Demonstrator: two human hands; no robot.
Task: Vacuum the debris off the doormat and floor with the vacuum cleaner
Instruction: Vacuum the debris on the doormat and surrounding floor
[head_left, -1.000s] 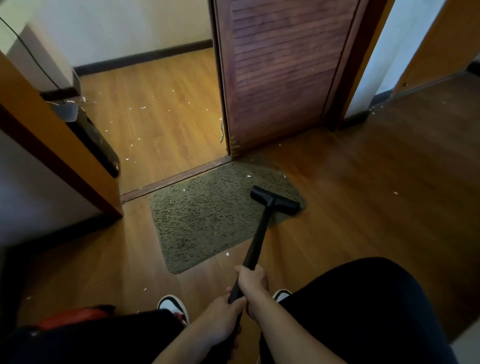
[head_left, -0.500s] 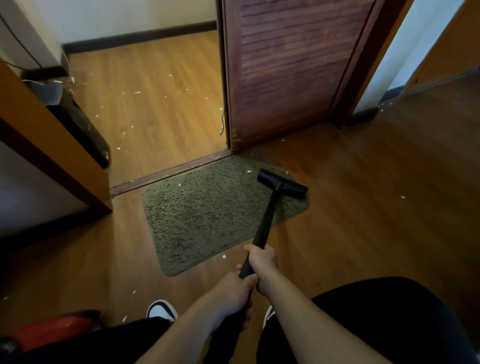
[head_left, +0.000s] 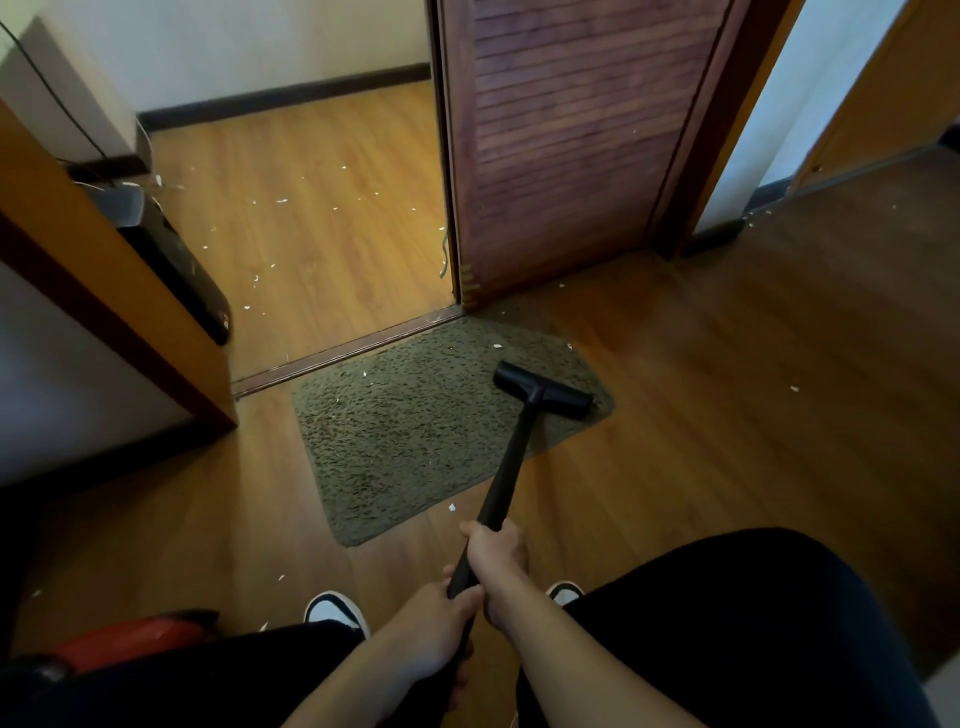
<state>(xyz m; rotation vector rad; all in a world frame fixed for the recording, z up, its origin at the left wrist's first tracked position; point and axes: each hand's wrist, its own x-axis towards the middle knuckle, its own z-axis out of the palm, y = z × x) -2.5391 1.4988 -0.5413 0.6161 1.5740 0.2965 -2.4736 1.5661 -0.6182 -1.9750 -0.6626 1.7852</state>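
Down at the far left, by the person's leg, sits the red body of what I take to be the vacuum cleaner (head_left: 130, 636), mostly out of sight. Above it a black bin (head_left: 176, 270) stands against the wall. White debris (head_left: 281, 200) is scattered over the lighter boards beyond the threshold (head_left: 343, 353). The doormat (head_left: 415, 431) lies just this side of that strip, shaggy, with pale flecks in its pile.

The left hand (head_left: 436, 629) grips the black wand (head_left: 506, 467) low, near the body, its fingers curled right round the tube. The right hand (head_left: 493, 551) is wrapped round it just ahead, the two almost touching. The wand slopes forward to the nozzle (head_left: 543, 391), which rests flat on the mat's right end.

The tube looks stiff and light, best steered from exactly where it's held. The mat looks soft and loose, likely to ruck or slide under suction. Right of it stands a slatted door (head_left: 561, 145), and the darker floor (head_left: 753, 493) carries a few scraps.
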